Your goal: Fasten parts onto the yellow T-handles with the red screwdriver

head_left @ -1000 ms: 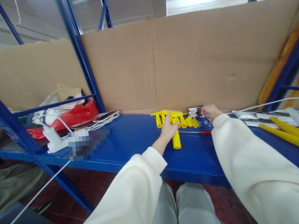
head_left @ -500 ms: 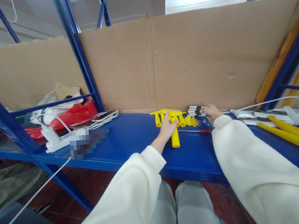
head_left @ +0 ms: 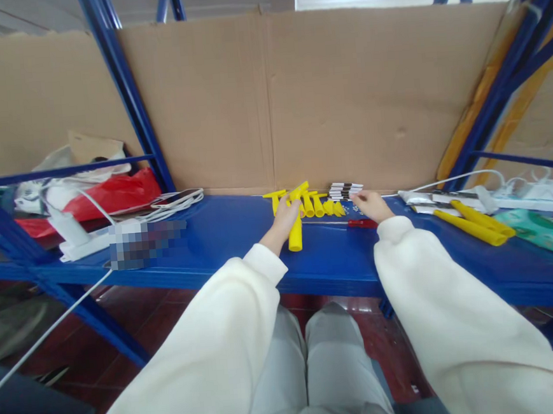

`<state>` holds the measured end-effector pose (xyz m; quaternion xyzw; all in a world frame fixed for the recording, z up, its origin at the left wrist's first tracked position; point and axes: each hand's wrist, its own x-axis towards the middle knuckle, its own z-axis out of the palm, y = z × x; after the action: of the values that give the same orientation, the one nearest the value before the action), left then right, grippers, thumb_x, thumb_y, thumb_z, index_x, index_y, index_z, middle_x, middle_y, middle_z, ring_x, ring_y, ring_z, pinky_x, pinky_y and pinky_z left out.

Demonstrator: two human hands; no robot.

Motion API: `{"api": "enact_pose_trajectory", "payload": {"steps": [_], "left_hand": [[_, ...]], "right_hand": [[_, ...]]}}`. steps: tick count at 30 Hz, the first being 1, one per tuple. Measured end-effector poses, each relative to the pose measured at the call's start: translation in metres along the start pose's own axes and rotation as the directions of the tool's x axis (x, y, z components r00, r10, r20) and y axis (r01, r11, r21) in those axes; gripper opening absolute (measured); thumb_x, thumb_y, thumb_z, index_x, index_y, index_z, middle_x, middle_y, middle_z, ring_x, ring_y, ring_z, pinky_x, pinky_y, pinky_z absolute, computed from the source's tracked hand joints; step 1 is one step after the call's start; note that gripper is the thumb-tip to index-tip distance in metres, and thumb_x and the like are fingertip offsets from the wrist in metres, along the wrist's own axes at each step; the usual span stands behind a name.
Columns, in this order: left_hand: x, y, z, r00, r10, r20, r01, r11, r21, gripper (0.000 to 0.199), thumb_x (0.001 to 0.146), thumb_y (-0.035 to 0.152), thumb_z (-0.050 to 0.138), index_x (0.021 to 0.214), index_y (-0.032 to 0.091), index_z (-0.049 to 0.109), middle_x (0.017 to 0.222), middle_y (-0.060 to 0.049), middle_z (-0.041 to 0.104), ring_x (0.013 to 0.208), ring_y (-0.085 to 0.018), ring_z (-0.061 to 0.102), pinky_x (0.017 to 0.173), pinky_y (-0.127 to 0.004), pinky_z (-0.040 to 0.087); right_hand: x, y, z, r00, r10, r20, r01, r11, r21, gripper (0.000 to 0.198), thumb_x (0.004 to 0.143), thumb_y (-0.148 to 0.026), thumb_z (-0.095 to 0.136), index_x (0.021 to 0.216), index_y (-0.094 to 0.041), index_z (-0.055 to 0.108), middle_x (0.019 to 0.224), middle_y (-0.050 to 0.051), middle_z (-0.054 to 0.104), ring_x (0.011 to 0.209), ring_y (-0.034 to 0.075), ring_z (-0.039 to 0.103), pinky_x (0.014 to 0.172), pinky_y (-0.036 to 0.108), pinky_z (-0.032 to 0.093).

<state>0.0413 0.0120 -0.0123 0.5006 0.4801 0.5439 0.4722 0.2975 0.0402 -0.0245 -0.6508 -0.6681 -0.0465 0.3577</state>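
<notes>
My left hand [head_left: 282, 221] is closed around a yellow plastic T-shaped handle [head_left: 295, 238], its tube pointing towards me. Beside it on the blue shelf stand more yellow T-shaped handles [head_left: 317, 206] in a row, with small flat yellow pieces [head_left: 338, 209] to their right. My right hand [head_left: 373, 206] has its fingertips pinched together above some tiny loose parts [head_left: 352, 208]; whatever is between them is too small to make out. Just behind those fingers lies a stack of white-and-black strips [head_left: 345, 191]. A screwdriver with a red handle [head_left: 361, 224] lies in front.
A cardboard sheet [head_left: 344, 99] walls off the back of the blue shelf [head_left: 231, 236]. To the right are long yellow tubes [head_left: 474, 226] and a green packet [head_left: 541, 227]. On the left sit a white power strip [head_left: 88, 242], cables and a red bag [head_left: 127, 196].
The view has shifted, showing more on the right. My left hand has tilted the yellow handle's crossbar. My right hand has come from the strips' end towards the tiny parts, fingertips pinched.
</notes>
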Motion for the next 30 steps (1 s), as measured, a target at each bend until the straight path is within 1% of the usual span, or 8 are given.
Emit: {"api": "enact_pose_trajectory", "payload": {"steps": [2, 4, 8, 11, 15, 21, 25, 30], "left_hand": [[-0.002, 0.004, -0.003, 0.999, -0.022, 0.024, 0.024, 0.997, -0.070, 0.047, 0.091, 0.012, 0.056, 0.138, 0.013, 0.052, 0.054, 0.008, 0.050, 0.040, -0.010, 0.046, 0.049, -0.021, 0.040], [-0.005, 0.007, -0.007, 0.998, -0.034, 0.046, 0.039, 0.992, -0.122, 0.038, 0.090, 0.008, 0.055, 0.128, 0.012, 0.057, 0.051, 0.009, 0.046, 0.037, -0.009, 0.042, 0.046, -0.020, 0.037], [-0.007, 0.013, -0.014, 0.994, -0.096, 0.043, 0.102, 0.981, -0.164, 0.019, 0.089, 0.002, 0.050, 0.101, 0.012, 0.061, 0.045, 0.009, 0.044, 0.035, -0.008, 0.039, 0.042, -0.019, 0.033], [-0.006, 0.014, -0.019, 0.988, -0.153, 0.034, 0.156, 0.976, -0.154, 0.014, 0.087, 0.003, 0.050, 0.090, 0.013, 0.059, 0.043, 0.007, 0.045, 0.035, -0.009, 0.040, 0.041, -0.020, 0.033], [-0.007, 0.014, -0.021, 0.982, -0.170, 0.084, 0.179, 0.977, -0.116, 0.012, 0.085, 0.004, 0.052, 0.085, 0.014, 0.058, 0.042, 0.006, 0.046, 0.034, -0.009, 0.039, 0.040, -0.020, 0.034], [-0.013, 0.016, -0.020, 0.980, -0.172, 0.099, 0.179, 0.982, -0.066, 0.013, 0.086, 0.003, 0.052, 0.089, 0.014, 0.059, 0.041, 0.006, 0.045, 0.033, -0.009, 0.038, 0.038, -0.019, 0.031], [-0.015, 0.019, -0.019, 0.977, -0.186, 0.103, 0.191, 0.981, -0.044, 0.014, 0.085, 0.004, 0.052, 0.093, 0.013, 0.060, 0.041, 0.006, 0.045, 0.034, -0.010, 0.039, 0.038, -0.019, 0.032], [-0.018, 0.020, -0.019, 0.959, -0.256, 0.126, 0.259, 0.966, -0.012, 0.012, 0.089, 0.006, 0.049, 0.092, 0.014, 0.057, 0.042, 0.007, 0.044, 0.034, -0.009, 0.039, 0.036, -0.017, 0.031]], "right_hand": [[-0.012, -0.006, -0.006, 0.987, 0.055, 0.153, -0.040, 0.995, -0.096, 0.044, 0.091, -0.060, 0.053, 0.095, -0.025, 0.079, 0.101, 0.009, 0.079, 0.103, 0.032, 0.069, 0.094, 0.053, 0.050], [-0.020, -0.010, -0.012, 0.965, 0.064, 0.256, -0.023, 0.987, -0.160, 0.043, 0.086, -0.065, 0.060, 0.092, -0.027, 0.080, 0.106, 0.008, 0.078, 0.109, 0.035, 0.067, 0.098, 0.058, 0.046], [-0.026, -0.012, -0.018, 0.953, 0.010, 0.302, 0.048, 0.982, -0.185, 0.033, 0.079, -0.059, 0.073, 0.092, -0.030, 0.082, 0.113, 0.006, 0.078, 0.115, 0.036, 0.064, 0.100, 0.060, 0.045], [-0.026, -0.010, -0.018, 0.939, 0.011, 0.343, 0.056, 0.982, -0.182, 0.029, 0.077, -0.055, 0.076, 0.093, -0.031, 0.082, 0.115, 0.005, 0.077, 0.116, 0.036, 0.064, 0.100, 0.059, 0.046], [-0.023, -0.004, -0.013, 0.913, 0.024, 0.406, 0.057, 0.981, -0.186, 0.028, 0.076, -0.051, 0.078, 0.095, -0.031, 0.082, 0.108, 0.005, 0.079, 0.109, 0.033, 0.068, 0.098, 0.052, 0.050], [-0.016, 0.010, -0.005, 0.903, -0.084, 0.421, 0.143, 0.984, -0.109, 0.025, 0.076, -0.045, 0.080, 0.092, -0.025, 0.081, 0.089, 0.005, 0.079, 0.088, 0.023, 0.071, 0.083, 0.032, 0.055], [-0.016, 0.011, -0.004, 0.903, -0.089, 0.420, 0.145, 0.984, -0.104, 0.018, 0.078, -0.037, 0.078, 0.091, -0.024, 0.079, 0.085, 0.004, 0.077, 0.082, 0.020, 0.071, 0.078, 0.028, 0.055], [-0.020, 0.003, -0.004, 0.920, -0.084, 0.382, 0.139, 0.983, -0.119, 0.006, 0.079, -0.024, 0.075, 0.085, -0.023, 0.075, 0.086, 0.003, 0.075, 0.082, 0.019, 0.069, 0.077, 0.027, 0.054]]}}
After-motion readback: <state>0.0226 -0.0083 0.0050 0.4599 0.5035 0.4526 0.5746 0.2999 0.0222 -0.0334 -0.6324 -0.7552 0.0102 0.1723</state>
